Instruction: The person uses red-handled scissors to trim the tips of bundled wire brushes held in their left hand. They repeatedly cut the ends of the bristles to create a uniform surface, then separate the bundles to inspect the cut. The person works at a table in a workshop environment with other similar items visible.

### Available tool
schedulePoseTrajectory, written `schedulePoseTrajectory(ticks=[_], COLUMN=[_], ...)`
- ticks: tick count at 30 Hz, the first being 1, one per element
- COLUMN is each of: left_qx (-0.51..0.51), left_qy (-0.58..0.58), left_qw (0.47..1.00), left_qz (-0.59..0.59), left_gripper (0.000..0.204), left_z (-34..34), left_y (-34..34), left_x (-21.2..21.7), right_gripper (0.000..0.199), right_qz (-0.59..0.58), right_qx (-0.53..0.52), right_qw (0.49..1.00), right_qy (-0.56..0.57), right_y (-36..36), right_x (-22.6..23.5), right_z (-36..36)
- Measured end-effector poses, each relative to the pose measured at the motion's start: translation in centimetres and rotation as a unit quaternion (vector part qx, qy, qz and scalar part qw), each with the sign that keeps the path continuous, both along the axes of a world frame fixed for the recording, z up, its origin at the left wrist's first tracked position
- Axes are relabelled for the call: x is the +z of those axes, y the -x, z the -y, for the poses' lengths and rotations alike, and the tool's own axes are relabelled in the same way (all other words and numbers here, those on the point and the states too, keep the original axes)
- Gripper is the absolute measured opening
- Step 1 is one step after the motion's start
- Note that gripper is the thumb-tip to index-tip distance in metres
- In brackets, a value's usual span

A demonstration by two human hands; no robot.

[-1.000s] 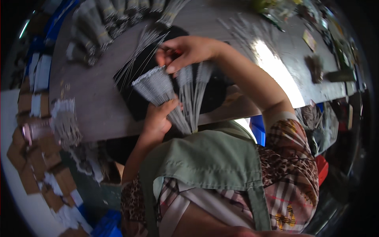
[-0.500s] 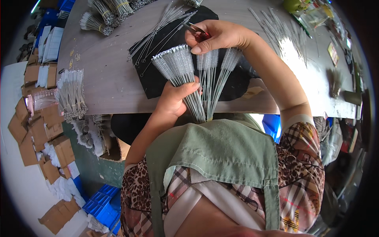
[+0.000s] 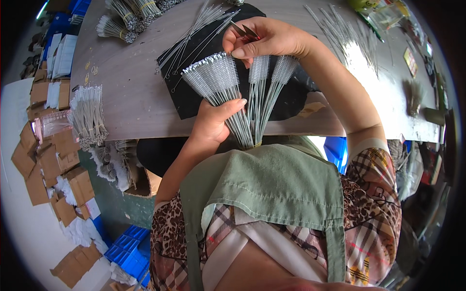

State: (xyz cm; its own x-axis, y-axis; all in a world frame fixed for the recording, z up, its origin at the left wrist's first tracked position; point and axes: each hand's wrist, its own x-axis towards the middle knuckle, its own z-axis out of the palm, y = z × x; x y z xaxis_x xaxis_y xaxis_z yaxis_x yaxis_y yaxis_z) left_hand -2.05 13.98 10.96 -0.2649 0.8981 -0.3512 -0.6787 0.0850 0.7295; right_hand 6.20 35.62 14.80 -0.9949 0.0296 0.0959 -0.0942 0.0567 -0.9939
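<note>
A fan of thin wire brushes (image 3: 212, 76) with white bristled heads stands in front of me, heads up. Their wire stems run down to the top of my green apron, where a band gathers them. My left hand (image 3: 213, 121) is closed around the stems of the left part, thumb across the front. Two smaller clumps of the same brushes spread to the right, outside that grip. Above the heads, my right hand (image 3: 272, 40) holds small scissors (image 3: 248, 33) with dark blades and a bit of red at the handle. Its thumb and fingertips touch the tips of the brushes.
A black cloth (image 3: 194, 99) lies on the table under the hands, with loose wire brushes (image 3: 196, 36) across its far left. Banded bundles (image 3: 127, 14) sit at the back left, another bundle (image 3: 88, 111) at the left edge. More loose wires (image 3: 340, 36) lie to the right.
My right hand has shifted slightly left and away, along the brush tips, with the scissors. The held brushes fan out wider to the left, and the gap to the middle clump has grown.
</note>
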Motion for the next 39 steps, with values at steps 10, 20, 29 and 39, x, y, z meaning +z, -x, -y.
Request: schedulePoseTrajectory(ticks=[10,20,29,39], left_qx=[-0.010,-0.058,-0.046,-0.040], left_qy=[0.010,0.006,-0.005,-0.004], left_qw=[1.000,0.998,0.998,0.999], left_qz=[0.007,0.021,0.041,0.032], left_gripper=[0.019,0.025,0.014,0.018], left_z=[0.1,-0.5,-0.9,-0.5], left_y=[0.3,0.4,0.4,0.3], left_x=[-0.2,-0.1,0.3,0.1], right_gripper=[0.017,0.033,0.040,0.043], right_qz=[0.009,0.040,-0.017,0.265], right_qx=[0.007,-0.071,-0.232,-0.165], right_qw=[1.000,0.994,0.971,0.944], right_qy=[0.007,-0.073,0.058,-0.106], right_y=[0.0,0.9,-0.7,-8.1], right_x=[-0.8,-2.4,1.1,4.3], right_z=[-0.2,-0.9,-1.7,4.4])
